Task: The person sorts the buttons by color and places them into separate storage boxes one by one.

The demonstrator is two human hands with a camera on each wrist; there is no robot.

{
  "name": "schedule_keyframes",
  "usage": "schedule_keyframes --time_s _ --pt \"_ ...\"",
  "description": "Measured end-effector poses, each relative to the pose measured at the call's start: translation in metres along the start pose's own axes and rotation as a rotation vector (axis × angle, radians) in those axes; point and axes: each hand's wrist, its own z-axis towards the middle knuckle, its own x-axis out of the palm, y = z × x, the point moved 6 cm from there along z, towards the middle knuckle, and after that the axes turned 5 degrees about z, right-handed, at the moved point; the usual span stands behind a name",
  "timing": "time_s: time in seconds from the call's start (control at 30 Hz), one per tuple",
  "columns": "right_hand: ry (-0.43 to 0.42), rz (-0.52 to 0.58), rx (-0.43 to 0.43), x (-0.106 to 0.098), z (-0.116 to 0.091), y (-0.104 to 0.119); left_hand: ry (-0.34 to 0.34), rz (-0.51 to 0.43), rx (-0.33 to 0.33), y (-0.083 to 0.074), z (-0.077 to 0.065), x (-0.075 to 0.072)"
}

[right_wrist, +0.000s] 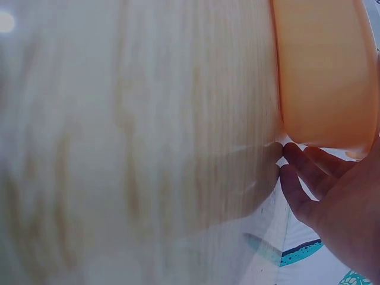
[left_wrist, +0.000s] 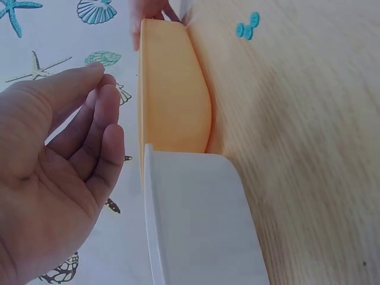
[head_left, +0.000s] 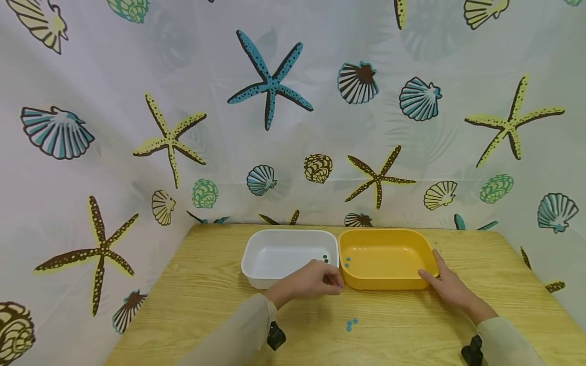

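Observation:
Above the meeting corners of the two tubs is my left hand [head_left: 316,279], its thumb and forefinger tips together. A small bluish spot, seemingly a button, shows at those fingertips in the head view; the left wrist view hides it. My right hand [head_left: 446,282] holds the right end of the yellow tub [head_left: 389,283], thumb at the rim and fingers along the outer wall [right_wrist: 326,71]. Two blue buttons [head_left: 347,262] lie inside at its left end. The white tub [head_left: 263,282] beside it contains a few dark buttons [head_left: 325,257]. Three blue buttons [head_left: 350,325] lie on the table in front.
Both tubs stand side by side on a wood-grain table [head_left: 192,305]. Behind and at the sides hangs a white curtain [head_left: 220,152] printed with starfish and shells. A dark wrist camera [head_left: 276,336] is strapped at the left cuff, another [head_left: 472,351] at the right.

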Motion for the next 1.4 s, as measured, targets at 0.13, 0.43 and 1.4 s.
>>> schedule_keyframes --time_s 0.13,0.43,1.4 --pt "-0.005 -0.005 -0.007 0.0 0.0 0.0 -0.025 -0.047 -0.045 -0.001 0.007 -0.005" --pt "-0.003 0.003 -0.007 -0.001 -0.001 0.001 -0.104 -0.031 -0.046 -0.002 0.029 -0.017" --pt "0.001 -0.017 0.009 0.0 -0.003 0.003 -0.175 -0.066 -0.154 0.012 0.069 -0.005"
